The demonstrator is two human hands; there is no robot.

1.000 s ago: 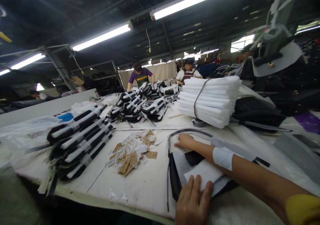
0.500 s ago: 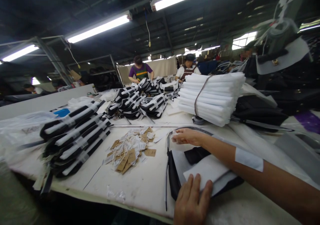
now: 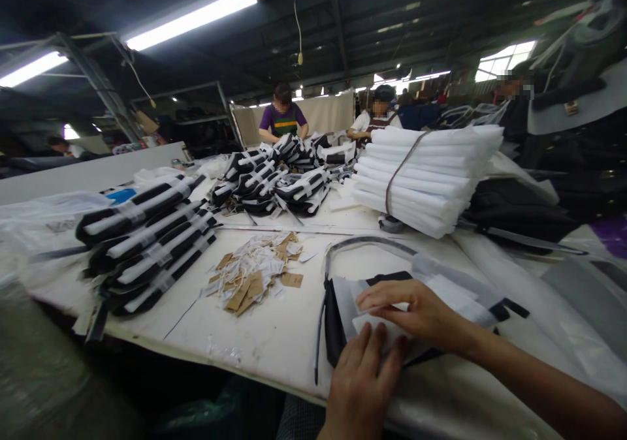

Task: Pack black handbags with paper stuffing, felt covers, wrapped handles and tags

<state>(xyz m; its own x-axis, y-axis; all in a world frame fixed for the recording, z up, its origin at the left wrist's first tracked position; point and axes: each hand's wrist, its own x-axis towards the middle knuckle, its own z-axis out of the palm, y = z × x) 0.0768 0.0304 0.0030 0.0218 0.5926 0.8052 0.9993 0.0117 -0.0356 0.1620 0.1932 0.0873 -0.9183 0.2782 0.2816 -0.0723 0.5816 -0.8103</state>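
A black bag [image 3: 335,326] with white wrapping paper [image 3: 455,293] over it lies at the near table edge, its strap [image 3: 362,244] arching away. My left hand [image 3: 360,388] rests flat on the paper at the bag's near side, fingers stretched out. My right hand [image 3: 416,309] lies over the middle of the bag, fingers together and pressing on a white sheet [image 3: 377,322]. Whether those fingers pinch the sheet is not clear.
A heap of paper tags [image 3: 255,273] lies left of the bag. Wrapped black bags [image 3: 147,244] are stacked at left and at centre back [image 3: 274,188]. A tied white stack [image 3: 426,179] stands behind. Two people [image 3: 283,117] work at the far end.
My right hand has drawn back from the strap at the far side to the middle of the bag, close to my left hand. The camera has tilted down slightly.
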